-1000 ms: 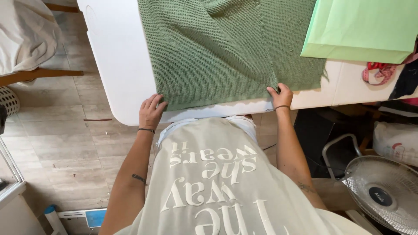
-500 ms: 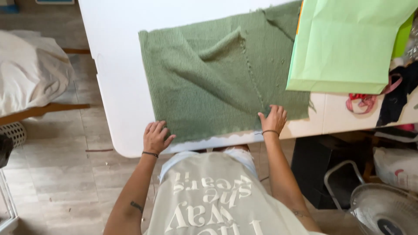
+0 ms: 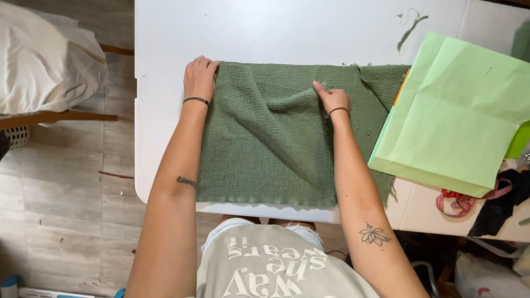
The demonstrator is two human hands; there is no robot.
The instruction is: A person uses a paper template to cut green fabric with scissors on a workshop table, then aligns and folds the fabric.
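**Both hands on a green knitted cloth spread over a white tabletop**

A green waffle-knit cloth (image 3: 265, 143) lies flat on the white tabletop (image 3: 287, 27), its near hem running along the near edge of the tabletop and its far edge lying about midway across. The left hand (image 3: 200, 77) rests at the cloth's far left corner, fingers together and curled over the edge, holding the fabric there. The right hand (image 3: 332, 99) sits further right, on the cloth's far part, its fingers closed and pinching up a small ridge of fabric; folds run from that pinch toward the near left. Both forearms stretch from the near side over the cloth, each wrist with a thin dark band.

To the right, a large sheet of pale green paper (image 3: 452, 110) with fold creases lies over the cloth's right edge and reaches the right side of the tabletop. A few green threads (image 3: 411, 27) lie on the bare tabletop at the far right. Near the right edge, below the paper, sit red-handled scissors (image 3: 455, 201) beside some dark fabric (image 3: 502, 201).

Left of the tabletop, over the wood-look floor (image 3: 61, 187), a white cushion (image 3: 44, 60) rests on a wooden chair.
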